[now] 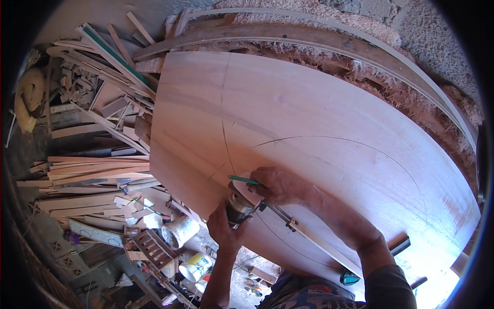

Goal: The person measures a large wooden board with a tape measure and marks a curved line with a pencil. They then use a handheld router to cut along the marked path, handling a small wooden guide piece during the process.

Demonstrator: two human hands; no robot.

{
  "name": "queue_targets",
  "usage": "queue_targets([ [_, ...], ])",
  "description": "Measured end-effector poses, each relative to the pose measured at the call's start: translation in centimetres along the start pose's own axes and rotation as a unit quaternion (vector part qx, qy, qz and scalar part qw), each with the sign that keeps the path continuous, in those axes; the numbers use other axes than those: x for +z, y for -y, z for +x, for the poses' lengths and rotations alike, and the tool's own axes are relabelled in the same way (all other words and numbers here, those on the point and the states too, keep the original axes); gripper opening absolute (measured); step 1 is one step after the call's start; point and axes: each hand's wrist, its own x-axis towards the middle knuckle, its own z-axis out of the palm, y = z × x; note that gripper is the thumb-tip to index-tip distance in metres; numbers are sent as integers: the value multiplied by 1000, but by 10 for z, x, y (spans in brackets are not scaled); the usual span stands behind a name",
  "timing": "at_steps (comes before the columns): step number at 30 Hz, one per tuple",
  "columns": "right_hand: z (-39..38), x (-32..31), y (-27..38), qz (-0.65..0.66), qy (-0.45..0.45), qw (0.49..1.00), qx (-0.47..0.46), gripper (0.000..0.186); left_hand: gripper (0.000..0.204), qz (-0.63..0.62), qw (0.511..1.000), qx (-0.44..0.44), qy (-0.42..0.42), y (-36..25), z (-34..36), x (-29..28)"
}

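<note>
A large wooden panel (195, 103) lies before me, with a thin curved line drawn on it. My left hand (226, 229) is closed round the cylindrical body of a compact router (237, 210), tipped so its flat base faces up and away from me. Above that base, my right hand (278, 185) pinches a green pencil (242, 179), its fingers at the base's edge. Metal rods (280, 213) run from the router to a long pale wooden strip (327, 248), which reaches toward my body under my right forearm.
A green and black tape measure (350, 278) sits at the panel's near edge. Offcuts and wood strips (98, 167) are heaped on the left, with buckets (195, 266) on the floor below. Curved boards (288, 33) and wood shavings line the far side by a rough wall.
</note>
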Motion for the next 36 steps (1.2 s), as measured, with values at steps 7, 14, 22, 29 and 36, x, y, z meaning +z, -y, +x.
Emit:
queue_targets([
  [7, -2, -2, 0, 1, -2, 999, 41, 24, 89, 8, 1000, 16, 0, 4, 0, -4],
  [14, -22, 2, 15, 111, -149, 976, 116, 27, 88, 12, 999, 38, -16, 3, -4, -8],
  [22, -134, -2, 47, -151, -310, 930, 130, 14, 88, -8, 999, 45, -21, 0, -7, -16],
  [29, -220, 29, 44, -295, -395, 849, 188, 10, 84, 9, 999, 37, -15, -3, -13, -20],
  [36, -252, 35, 34, -304, -394, 854, 147, 19, 83, 26, 1000, 16, -1, 0, -15, -17],
])
